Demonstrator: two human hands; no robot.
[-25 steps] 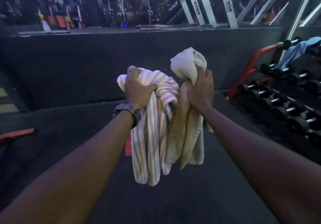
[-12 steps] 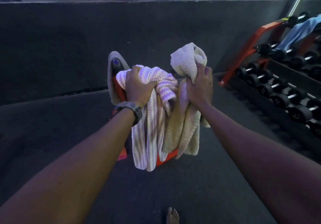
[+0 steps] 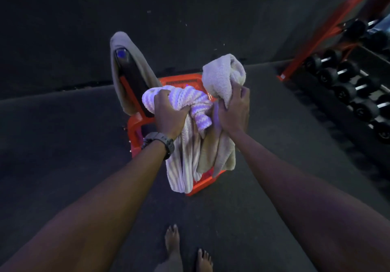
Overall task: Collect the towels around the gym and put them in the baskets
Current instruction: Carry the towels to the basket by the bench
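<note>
My left hand [image 3: 168, 114] grips a bunched pink-and-white striped towel [image 3: 185, 162] that hangs down over an orange basket [image 3: 135, 130] on the floor. Beside it my right hand [image 3: 234, 113] clutches a cream terry towel [image 3: 221, 75], whose top sticks up above my fingers and whose tail drapes onto the basket's near right corner. Both towels hide most of the basket's inside. The basket's raised handle [image 3: 128, 75], black and orange, leans to the left with a grey cloth [image 3: 118, 39] over it.
An orange dumbbell rack [image 3: 346, 77] with several black dumbbells runs along the right side. A blue cloth [image 3: 382, 25] lies on its top tier at the frame's edge. A dark padded wall stands behind the basket. My bare feet [image 3: 185, 248] stand on the dark floor.
The view has tipped downward and I have come closer to the basket. Both hands, still gripping their towels, have lowered until the towels hang over the basket.
</note>
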